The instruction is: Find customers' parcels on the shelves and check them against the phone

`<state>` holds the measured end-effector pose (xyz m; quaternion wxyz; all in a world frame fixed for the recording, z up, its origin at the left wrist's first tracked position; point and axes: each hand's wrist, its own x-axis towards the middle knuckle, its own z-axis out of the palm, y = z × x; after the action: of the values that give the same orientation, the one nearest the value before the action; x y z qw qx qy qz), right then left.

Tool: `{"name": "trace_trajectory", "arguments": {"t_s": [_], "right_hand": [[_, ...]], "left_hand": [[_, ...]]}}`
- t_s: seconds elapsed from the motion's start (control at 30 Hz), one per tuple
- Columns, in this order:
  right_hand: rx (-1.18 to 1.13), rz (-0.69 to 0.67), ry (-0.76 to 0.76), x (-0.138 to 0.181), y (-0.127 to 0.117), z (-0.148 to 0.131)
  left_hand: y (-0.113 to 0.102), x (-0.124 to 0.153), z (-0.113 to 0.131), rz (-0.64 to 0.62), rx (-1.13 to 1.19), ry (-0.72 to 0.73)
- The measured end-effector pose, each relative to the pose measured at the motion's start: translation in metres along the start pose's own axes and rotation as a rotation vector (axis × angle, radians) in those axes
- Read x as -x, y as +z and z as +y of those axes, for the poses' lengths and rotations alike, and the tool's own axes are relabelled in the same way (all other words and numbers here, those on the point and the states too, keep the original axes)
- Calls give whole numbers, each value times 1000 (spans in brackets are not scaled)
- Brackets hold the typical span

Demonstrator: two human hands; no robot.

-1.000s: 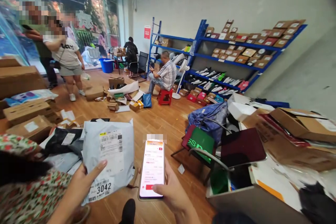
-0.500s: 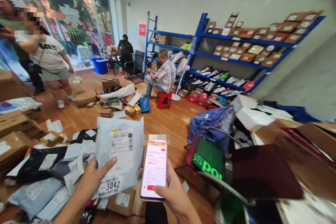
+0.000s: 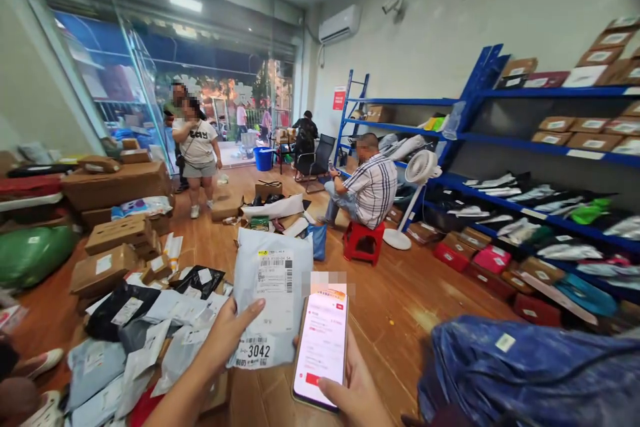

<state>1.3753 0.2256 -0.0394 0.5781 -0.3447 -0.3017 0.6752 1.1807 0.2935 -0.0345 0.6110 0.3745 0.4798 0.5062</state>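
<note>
Grey parcel (image 3: 273, 293) in left hand (image 3: 227, 340); right hand (image 3: 353, 393) holds phone (image 3: 321, 347).

One grey parcel (image 3: 273, 293), one phone (image 3: 321, 347), one red stool (image 3: 363, 240), one white fan (image 3: 417, 173), one blue bucket (image 3: 263, 158), two office chairs (image 3: 316, 157).
</note>
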Motion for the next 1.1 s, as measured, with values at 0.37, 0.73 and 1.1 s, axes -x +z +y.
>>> {"name": "trace_trajectory", "arguments": {"t_s": [0.37, 0.73, 1.1], "right_hand": [[41, -204, -111, -37, -55, -65], [8, -315, -204, -59, -75, -93], [42, -360, -173, -149, -67, -91]], "left_hand": [[82, -25, 11, 27, -40, 76], [118, -49, 19, 60, -33, 32], [102, -115, 37, 137, 39, -4]]}}
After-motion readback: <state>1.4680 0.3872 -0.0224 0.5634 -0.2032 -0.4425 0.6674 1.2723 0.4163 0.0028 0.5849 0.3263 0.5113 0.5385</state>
